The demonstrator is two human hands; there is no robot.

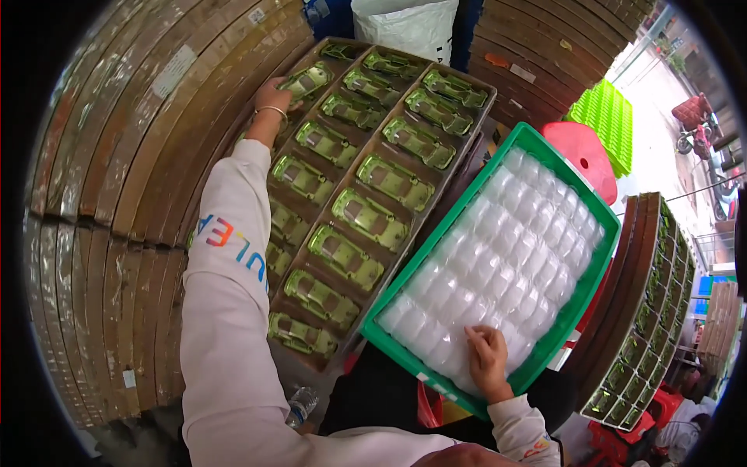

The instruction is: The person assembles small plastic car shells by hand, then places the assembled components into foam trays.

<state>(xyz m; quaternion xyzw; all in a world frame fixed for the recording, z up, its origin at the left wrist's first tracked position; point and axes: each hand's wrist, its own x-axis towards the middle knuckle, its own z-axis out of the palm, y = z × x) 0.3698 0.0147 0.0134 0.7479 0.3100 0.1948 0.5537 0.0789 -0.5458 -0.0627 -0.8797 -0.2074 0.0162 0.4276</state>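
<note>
At the far left end of a brown divided tray [327, 359], my left hand [274, 99] grips a green toy car body [306, 81], tilted over its row. Several more green car bodies, such as this green car body [369, 219], lie in the tray's three columns. My right hand [488, 358] is over the near part of a green crate [397, 364], fingers curled together against the clear plastic-wrapped white pieces [498, 241] that fill it in rows. Whatever its fingertips may pinch is too small to make out.
Tall stacks of brown trays [117, 148] stand at the left and another stack [537, 58] at the back. A white sack [405, 31] is behind the tray. Right of the crate are a red stool [580, 159], a bright green crate [603, 124] and more filled trays [642, 342].
</note>
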